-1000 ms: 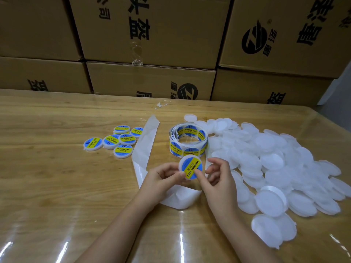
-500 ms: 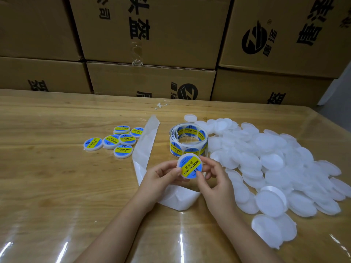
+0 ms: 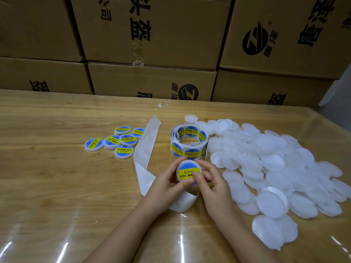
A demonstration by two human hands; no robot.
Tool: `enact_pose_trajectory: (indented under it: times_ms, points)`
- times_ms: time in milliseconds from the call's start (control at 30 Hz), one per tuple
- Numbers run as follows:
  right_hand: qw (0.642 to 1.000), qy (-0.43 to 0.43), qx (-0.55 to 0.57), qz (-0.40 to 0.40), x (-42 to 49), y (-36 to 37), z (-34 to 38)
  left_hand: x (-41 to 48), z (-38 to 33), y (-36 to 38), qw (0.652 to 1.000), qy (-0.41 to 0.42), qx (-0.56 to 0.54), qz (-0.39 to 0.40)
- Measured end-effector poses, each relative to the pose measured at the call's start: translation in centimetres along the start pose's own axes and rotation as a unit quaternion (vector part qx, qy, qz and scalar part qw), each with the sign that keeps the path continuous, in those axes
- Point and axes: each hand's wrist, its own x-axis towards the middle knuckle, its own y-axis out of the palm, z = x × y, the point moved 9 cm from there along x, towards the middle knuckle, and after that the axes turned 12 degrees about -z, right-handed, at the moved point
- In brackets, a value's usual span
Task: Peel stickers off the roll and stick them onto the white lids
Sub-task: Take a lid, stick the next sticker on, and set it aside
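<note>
One lid point(image 3: 190, 161) at lower centre has spun upside-down since a moment ago, our left grip point(image 3: 167, 185) curled round it, right grip point(image 3: 214, 188) pinching it with thumb now pressing its sticker point(image 3: 185, 174) flat, so we reckon it's nearly done.

Wooden table point(image 3: 47, 177) covered by clear glossy film, light streaks point(image 3: 181, 242) reflected near its near edge, brown cardboard boxes point(image 3: 152, 78) stacked along the far side, printed with black characters and round logos, pale surface point(image 3: 340, 86) seen far right.
</note>
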Motion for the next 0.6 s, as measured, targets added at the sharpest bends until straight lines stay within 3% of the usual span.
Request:
enact_pose_trajectory:
  times_ms: [333,467,600]
  points:
    - [1.000,0.008,-0.001,0.003,-0.1,-0.1,0.3,-0.1,-1.7,-0.6,0.992,0.094,0.077,-0.035]
    - [1.000,-0.002,-0.006,0.025,-0.7,0.6,0.5,-0.2,-3.1,-1.3,0.970,0.177,0.147,-0.080]
    - [0.997,-0.028,-0.045,0.063,-1.1,1.3,1.2,-0.6,-3.7,-1.2,0.957,0.215,0.182,-0.074]
